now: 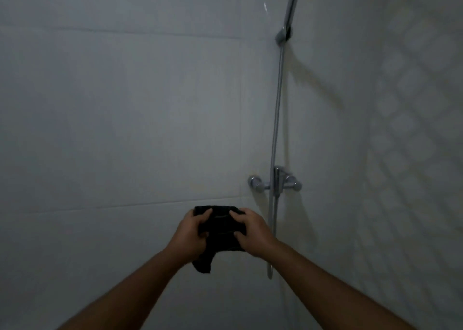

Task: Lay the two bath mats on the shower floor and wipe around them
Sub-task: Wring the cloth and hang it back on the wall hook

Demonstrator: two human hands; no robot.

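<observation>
Two hands (191, 232) (253, 232) gripping cloth (220, 220), dim (folds indistinct)

Clearance at shower corner
The mixer valve (275, 183) and hose (277, 104) are projecting from the wall (125, 116) just right of the right hand (253, 232), blocking passage there; open room is lying left of the left hand (190, 232).

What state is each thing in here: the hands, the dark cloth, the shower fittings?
Black terry cloth: bunched, held up between both hands, one corner dangling.
Left hand: grips the cloth's left side.
Right hand: grips the cloth's right side.
Chrome shower mixer tap: wall-mounted, no water visibly running.
Chrome shower hose: hangs from its wall holder, looping below the tap.
</observation>
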